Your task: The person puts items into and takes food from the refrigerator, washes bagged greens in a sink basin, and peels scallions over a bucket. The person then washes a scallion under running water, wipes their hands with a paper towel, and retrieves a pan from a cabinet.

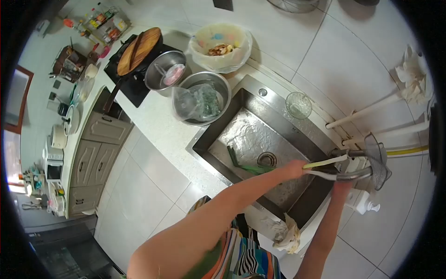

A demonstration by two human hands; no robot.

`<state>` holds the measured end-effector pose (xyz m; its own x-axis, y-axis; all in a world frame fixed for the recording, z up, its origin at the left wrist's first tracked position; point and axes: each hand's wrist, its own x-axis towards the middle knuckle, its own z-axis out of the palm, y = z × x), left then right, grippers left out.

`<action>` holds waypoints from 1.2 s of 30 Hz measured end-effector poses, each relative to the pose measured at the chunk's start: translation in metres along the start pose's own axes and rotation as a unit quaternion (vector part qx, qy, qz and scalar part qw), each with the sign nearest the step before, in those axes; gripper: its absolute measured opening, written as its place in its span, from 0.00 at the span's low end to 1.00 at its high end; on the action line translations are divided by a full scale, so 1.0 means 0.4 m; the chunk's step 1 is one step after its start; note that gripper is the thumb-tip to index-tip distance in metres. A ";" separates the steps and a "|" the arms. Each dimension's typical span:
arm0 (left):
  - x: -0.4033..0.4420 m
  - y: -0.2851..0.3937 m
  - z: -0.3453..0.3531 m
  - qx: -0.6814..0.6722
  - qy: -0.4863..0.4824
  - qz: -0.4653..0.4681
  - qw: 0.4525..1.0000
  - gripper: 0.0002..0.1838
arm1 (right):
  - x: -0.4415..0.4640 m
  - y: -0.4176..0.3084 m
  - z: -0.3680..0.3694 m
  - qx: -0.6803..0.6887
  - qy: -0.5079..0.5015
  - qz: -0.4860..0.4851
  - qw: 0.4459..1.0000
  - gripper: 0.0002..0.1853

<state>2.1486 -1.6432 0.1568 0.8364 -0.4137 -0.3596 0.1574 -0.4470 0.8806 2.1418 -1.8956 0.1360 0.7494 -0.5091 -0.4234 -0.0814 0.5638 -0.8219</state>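
Note:
My left hand point(296, 170) is closed around a bunch of scallions above the right part of the steel sink point(297, 135). Their pale stalks point(327, 162) stick out toward the faucet point(355, 175), while the green leaves point(253, 168) trail down into the basin near the drain point(266, 159). Just below the faucet spout is my right hand point(342, 187), close to the stalk ends. The spout covers its fingers, so I cannot make out whether it grips anything.
A mesh strainer point(380, 162) is beside the faucet. A glass bowl point(298, 105) stands behind the sink, a rag point(288, 235) at its front edge. To the left are a metal basin point(225, 93) with a plastic bag, another metal bowl point(153, 76), a lined bin point(195, 44) and a lidded pan point(139, 51).

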 end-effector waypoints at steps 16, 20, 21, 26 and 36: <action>-0.370 0.115 -0.686 -0.599 0.223 0.109 0.761 0.08 | -0.542 0.123 0.493 -0.503 -0.434 -0.367 0.651 0.43; -0.449 0.029 -0.819 -0.728 0.257 0.125 0.623 0.12 | -0.601 0.137 0.666 -0.575 -0.435 -0.373 0.583 0.36; -0.459 -0.027 -0.856 -0.737 0.243 0.118 0.620 0.13 | -0.590 0.161 0.701 -0.578 -0.428 -0.371 0.587 0.36; -0.469 -0.234 -0.958 -0.689 0.335 0.074 0.638 0.19 | -0.565 0.289 0.873 -0.563 -0.468 -0.402 0.550 0.25; -0.477 -0.386 -0.828 -0.494 0.358 -0.041 0.791 0.19 | -0.368 0.234 0.641 -0.532 -0.498 -0.376 0.572 0.15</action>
<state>2.1386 -1.2326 0.1915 0.8296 0.2979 -0.4723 0.2644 0.5353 0.8022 2.1921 -1.6011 0.2189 0.7948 0.5750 0.1942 0.5537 -0.5560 -0.6199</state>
